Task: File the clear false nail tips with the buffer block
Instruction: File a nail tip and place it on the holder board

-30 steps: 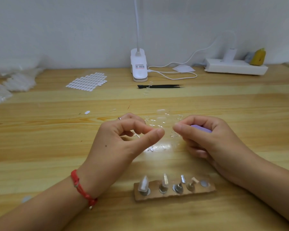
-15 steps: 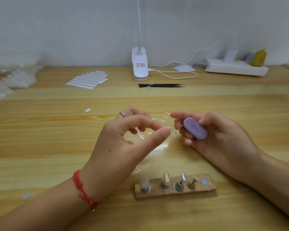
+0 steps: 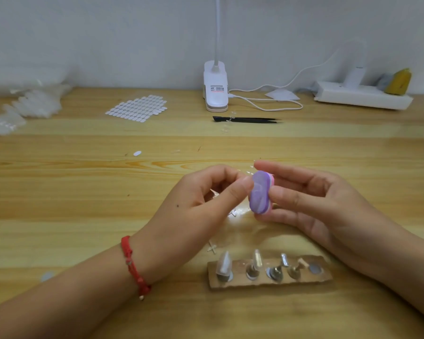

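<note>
Head view: the right hand (image 3: pixel 328 211) grips the buffer block (image 3: pixel 260 192) above the table (image 3: pixel 59 192), fingers (image 3: pixel 287 199) curled round its right side, long axis near upright, purple face turned left. The left hand (image 3: pixel 194 211) meets that face, its fingers (image 3: pixel 240 189) pinched shut, seemingly on a clear false nail tip too faint to see

The purple-and-pink oval buffer block (image 3: pixel 260 193) stands upright, raised above scattered clear nail tips (image 3: pixel 235 213).
</note>
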